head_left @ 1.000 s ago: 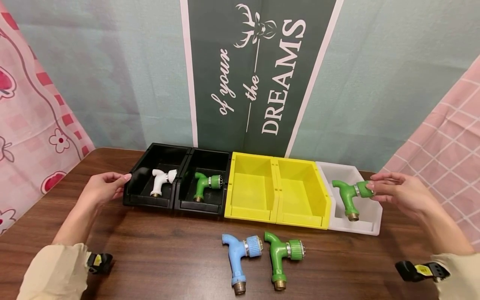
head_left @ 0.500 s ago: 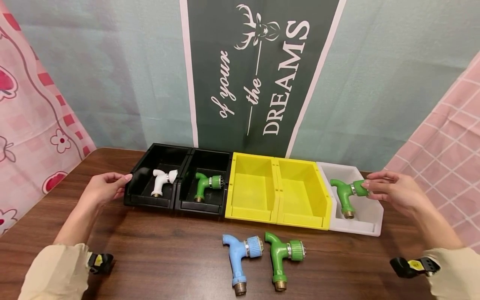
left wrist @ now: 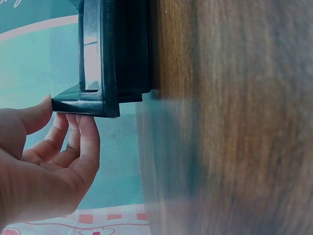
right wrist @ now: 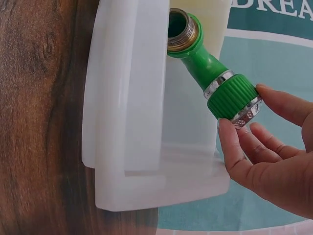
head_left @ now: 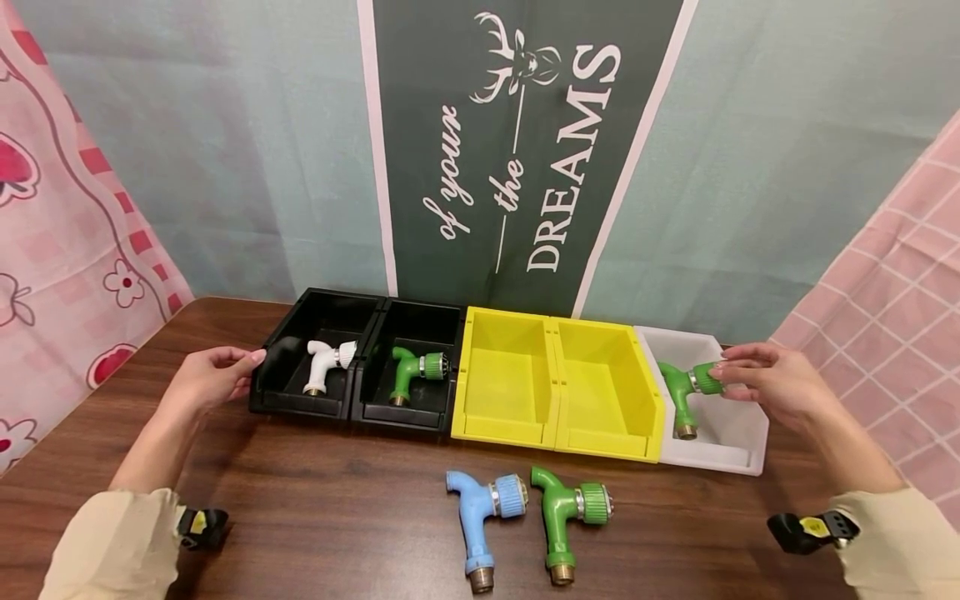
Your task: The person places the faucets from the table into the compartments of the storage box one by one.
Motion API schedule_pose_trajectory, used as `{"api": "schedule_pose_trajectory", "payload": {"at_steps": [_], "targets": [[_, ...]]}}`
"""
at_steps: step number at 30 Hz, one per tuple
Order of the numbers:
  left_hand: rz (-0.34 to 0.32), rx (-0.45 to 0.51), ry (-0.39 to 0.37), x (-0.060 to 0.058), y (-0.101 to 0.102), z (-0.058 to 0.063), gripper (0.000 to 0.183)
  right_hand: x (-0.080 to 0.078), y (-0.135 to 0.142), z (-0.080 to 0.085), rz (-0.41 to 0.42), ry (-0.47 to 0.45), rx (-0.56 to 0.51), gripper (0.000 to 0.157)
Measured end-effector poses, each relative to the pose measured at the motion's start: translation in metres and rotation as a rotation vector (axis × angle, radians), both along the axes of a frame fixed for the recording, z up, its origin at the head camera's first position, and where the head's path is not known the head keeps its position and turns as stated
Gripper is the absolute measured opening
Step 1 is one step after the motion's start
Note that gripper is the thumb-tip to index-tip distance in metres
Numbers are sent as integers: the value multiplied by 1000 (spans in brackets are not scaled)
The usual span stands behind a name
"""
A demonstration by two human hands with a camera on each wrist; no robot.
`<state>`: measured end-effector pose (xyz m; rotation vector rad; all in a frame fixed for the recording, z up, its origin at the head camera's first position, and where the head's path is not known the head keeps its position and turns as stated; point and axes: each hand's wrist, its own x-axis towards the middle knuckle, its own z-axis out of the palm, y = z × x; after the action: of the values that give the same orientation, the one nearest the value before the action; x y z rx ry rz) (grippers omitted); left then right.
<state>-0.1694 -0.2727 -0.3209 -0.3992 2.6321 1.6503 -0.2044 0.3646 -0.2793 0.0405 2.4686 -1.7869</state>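
Note:
My right hand (head_left: 772, 383) pinches the ribbed knob of a green tap (right wrist: 232, 98) between thumb and fingertips. This tap is inside the white bin (head_left: 738, 454) at the right end of the row, tilted in the right wrist view with its brass threaded end near the bin's front. At the other end, my left hand (head_left: 210, 379) holds the side rim of the outer black bin (left wrist: 110, 58), thumb on the edge and fingers against the outer wall. A white tap (head_left: 321, 367) lies in that bin. Another green tap (head_left: 405, 375) lies in the neighbouring black bin (head_left: 397, 417).
Two yellow bins (head_left: 502, 429) stand between the black and white ones, with bare floors. In front of the row, a blue tap (head_left: 474, 517) and a further green tap (head_left: 557, 517) lie on the wooden table (head_left: 337, 517). A curtain (head_left: 300, 150) hangs right behind the bins.
My right hand has moved slightly left with the green tap, bringing it toward the left side of the white bin. The left hand stays at the black bin's rim.

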Motion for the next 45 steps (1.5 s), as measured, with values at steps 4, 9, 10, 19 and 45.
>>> {"api": "schedule_pose_trajectory", "payload": {"at_steps": [4,9,10,19,45], "targets": [[-1,-10,-3,1,0,1,47,-2,-4,0,10,18,126,36],[-4,-17,5,2,1,1,48,-3,-10,0,24,18,277,53],[-6,-16,10,2,1,1,48,-3,-11,0,23,16,309,55],[-10,-11,29,1,1,-1,47,-8,-18,-5,25,-18,372,58],[-4,-13,15,1,1,-1,47,-9,-9,-7,145,-11,257,43]]}}
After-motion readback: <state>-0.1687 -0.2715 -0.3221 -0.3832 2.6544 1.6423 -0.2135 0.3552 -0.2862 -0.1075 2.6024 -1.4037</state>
